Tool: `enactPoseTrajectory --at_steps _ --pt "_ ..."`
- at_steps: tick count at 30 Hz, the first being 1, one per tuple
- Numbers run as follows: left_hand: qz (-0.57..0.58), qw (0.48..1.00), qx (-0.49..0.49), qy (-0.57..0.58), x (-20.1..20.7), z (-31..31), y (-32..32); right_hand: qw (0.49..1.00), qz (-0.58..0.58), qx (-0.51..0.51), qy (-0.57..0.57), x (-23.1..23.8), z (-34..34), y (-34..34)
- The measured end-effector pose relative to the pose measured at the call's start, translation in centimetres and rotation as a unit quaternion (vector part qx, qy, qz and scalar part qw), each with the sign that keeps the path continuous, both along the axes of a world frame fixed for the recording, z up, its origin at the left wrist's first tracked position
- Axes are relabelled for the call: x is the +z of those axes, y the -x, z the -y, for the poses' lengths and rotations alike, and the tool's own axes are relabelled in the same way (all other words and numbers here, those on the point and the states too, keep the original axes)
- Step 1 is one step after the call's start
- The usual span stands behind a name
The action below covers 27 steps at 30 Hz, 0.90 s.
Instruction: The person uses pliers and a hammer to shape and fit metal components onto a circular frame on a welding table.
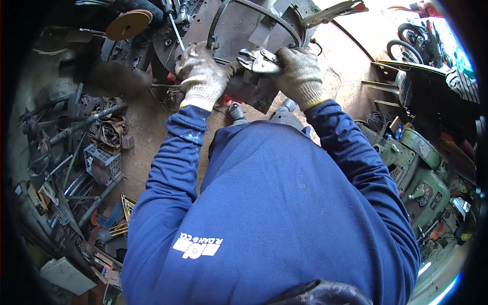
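Observation:
A dark, curved metal frame [264, 11] lies over a steel work table [197, 30]. My left hand [203, 73], in a knitted work glove, closes around the frame's near left corner, its thumb pointing right; part of the grip is hidden. Gloved as well, my right hand [301, 73] grips a pair of locking pliers [263, 62]. The pliers' jaws point left, at the near side of the frame; whether they bite on it I cannot tell. A dark flat plate [259, 94] hangs below the pliers. Another locking clamp [333, 12] sits at the far right of the frame.
A round abrasive disc [128, 25] and a screwdriver-like tool [174, 25] are at the far left. Scrap metal and a grey plastic crate [101, 161] crowd the left floor. Green machinery [424, 188] stands right; a motorcycle [419, 43] is farther off.

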<state>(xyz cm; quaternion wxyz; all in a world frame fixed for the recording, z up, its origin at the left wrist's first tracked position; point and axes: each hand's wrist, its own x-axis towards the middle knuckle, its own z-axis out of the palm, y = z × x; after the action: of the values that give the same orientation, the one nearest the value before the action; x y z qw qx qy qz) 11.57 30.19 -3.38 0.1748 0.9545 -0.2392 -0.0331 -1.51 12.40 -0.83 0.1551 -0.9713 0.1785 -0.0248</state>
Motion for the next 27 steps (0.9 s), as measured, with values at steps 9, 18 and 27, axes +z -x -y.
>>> enactPoseTrajectory --at_steps 9,18,27 --pt "-0.037 0.998 -0.007 -0.057 -0.4 -0.2 0.2 0.984 -0.147 -0.070 -0.075 1.6 -0.8 -1.7" --pt "-0.054 0.990 -0.040 -0.125 0.3 0.4 -0.6 0.987 0.147 -0.028 -0.066 -0.3 0.6 2.4" --pt "-0.064 0.989 -0.010 -0.133 0.9 0.8 -0.3 0.959 0.064 -0.216 -0.171 -0.8 0.2 14.2"
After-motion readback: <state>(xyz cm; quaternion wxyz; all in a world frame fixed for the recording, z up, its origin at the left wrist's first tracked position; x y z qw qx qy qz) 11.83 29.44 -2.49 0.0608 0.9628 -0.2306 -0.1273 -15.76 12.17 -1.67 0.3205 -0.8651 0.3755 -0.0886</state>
